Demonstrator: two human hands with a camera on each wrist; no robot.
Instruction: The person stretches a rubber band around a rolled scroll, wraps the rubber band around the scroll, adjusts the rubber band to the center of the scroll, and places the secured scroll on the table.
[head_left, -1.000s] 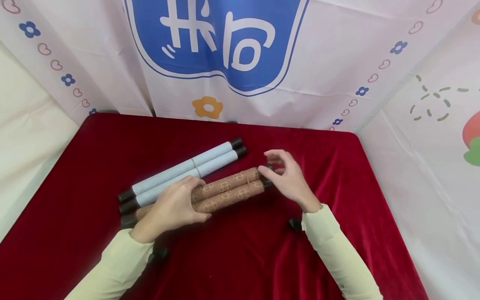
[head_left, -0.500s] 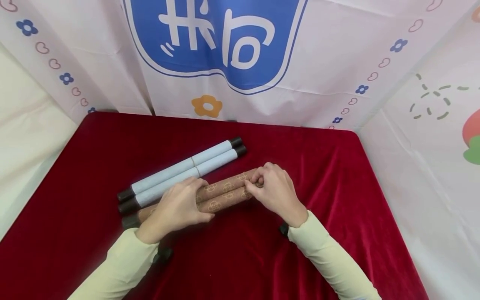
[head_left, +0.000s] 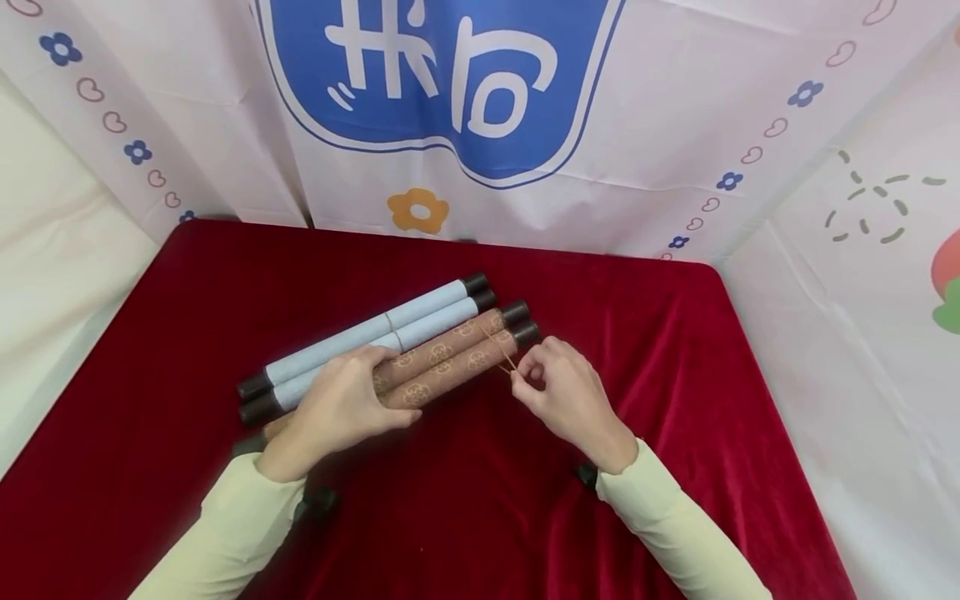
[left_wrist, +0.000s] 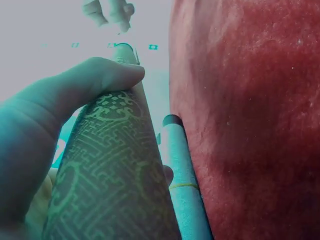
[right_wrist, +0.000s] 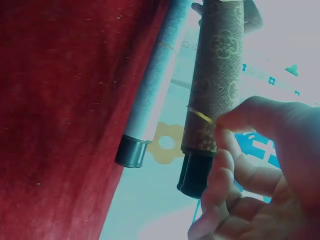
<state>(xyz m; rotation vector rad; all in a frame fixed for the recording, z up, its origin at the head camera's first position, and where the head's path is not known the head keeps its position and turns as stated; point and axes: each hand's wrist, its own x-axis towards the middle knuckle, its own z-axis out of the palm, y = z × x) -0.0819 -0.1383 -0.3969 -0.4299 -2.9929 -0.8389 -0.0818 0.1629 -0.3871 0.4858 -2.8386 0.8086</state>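
Two brown scrolls (head_left: 440, 367) with a gold pattern and black end knobs lie side by side, their right ends bared. My left hand (head_left: 348, 400) grips both around the middle, hiding part of their left half. In the left wrist view its thumb lies over the nearer patterned scroll (left_wrist: 112, 145). Near their right end, my right hand (head_left: 566, 396) pinches a thin yellowish rubber band (right_wrist: 201, 115) between thumb and forefinger. The band is stretched away from the scrolls toward that hand, still looped round them.
Just behind lie two pale blue scrolls (head_left: 365, 327) with black knobs, bound by a thin band (head_left: 393, 331). A dark red velvet cloth (head_left: 637, 333) covers the table. A white printed curtain (head_left: 637, 125) hangs beyond its back edge.
My right hand has come from the knobs to the rubber band, pinched it and drawn it toward the front right. The brown scrolls' right ends have swung back toward the blue pair.
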